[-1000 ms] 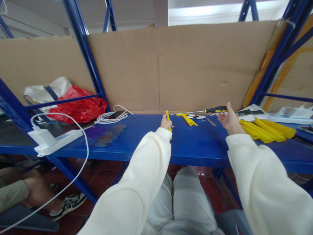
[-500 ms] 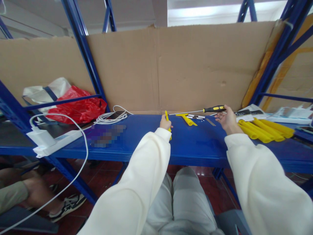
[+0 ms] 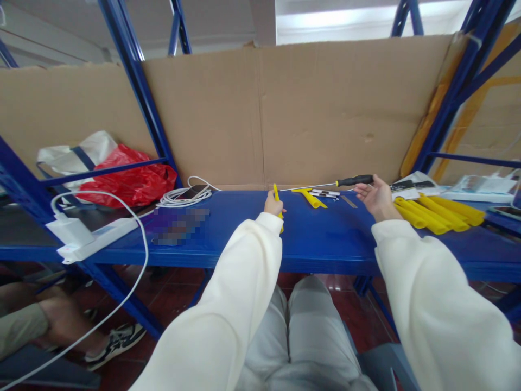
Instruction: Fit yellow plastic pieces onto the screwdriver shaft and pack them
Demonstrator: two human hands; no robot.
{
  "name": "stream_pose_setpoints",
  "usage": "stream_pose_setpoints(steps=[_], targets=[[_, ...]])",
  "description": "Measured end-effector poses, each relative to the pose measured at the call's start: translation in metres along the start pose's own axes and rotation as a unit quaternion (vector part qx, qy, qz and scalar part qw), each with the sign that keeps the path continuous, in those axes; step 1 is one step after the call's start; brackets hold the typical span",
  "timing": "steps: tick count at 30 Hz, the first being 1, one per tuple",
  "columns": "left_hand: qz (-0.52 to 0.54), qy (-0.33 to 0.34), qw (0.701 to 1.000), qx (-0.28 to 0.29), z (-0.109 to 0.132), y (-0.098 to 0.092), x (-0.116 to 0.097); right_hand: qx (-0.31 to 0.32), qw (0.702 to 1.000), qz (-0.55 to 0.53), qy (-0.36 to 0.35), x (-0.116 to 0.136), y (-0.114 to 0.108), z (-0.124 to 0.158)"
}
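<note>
My left hand [image 3: 274,205] is closed around a narrow yellow piece [image 3: 276,193] that stands upright above the blue shelf [image 3: 244,222]. In my right hand [image 3: 373,195] is the handle end of a long screwdriver [image 3: 355,180], gripped between thumb and fingers. Its thin shaft runs left, nearly level, and the tip meets the yellow piece or lies just beside it. Behind the shaft a yellow T-shaped part [image 3: 312,199] rests on the shelf, with small white-and-dark sticks [image 3: 324,193] and a flat metal strip [image 3: 349,201] to its right.
Yellow tubes [image 3: 437,213] lie at the right, near papers. To the left are a coiled white cable [image 3: 179,200], a blurred-out flat item [image 3: 179,228], a power strip [image 3: 97,239] and a red bag [image 3: 130,176]. Cardboard [image 3: 325,114] stands behind. Another person's leg [image 3: 69,320] shows lower left.
The screwdriver handle has turned about its axis, showing less yellow than before. Its position has barely shifted. My left hand keeps its hold on the yellow piece.
</note>
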State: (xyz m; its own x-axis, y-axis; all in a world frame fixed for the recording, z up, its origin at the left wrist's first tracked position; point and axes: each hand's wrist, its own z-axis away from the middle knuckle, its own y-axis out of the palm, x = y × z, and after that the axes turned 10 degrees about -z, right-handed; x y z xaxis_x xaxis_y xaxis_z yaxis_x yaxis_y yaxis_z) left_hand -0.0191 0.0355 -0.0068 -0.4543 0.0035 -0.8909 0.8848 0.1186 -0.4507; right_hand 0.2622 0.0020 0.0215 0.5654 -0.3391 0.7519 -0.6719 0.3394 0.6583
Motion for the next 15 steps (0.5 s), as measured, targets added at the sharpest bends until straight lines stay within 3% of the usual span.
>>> stream_pose_setpoints(steps=[6,15], targets=[[0.004,-0.004,1.000,-0.004,-0.001,-0.001,0.001,0.034,0.999,0.006,-0.008,-0.004,-0.004,-0.009],[0.012,-0.003,1.000,-0.007,-0.004,0.001,0.002,0.032,0.999,-0.007,-0.028,-0.006,-0.011,-0.017]])
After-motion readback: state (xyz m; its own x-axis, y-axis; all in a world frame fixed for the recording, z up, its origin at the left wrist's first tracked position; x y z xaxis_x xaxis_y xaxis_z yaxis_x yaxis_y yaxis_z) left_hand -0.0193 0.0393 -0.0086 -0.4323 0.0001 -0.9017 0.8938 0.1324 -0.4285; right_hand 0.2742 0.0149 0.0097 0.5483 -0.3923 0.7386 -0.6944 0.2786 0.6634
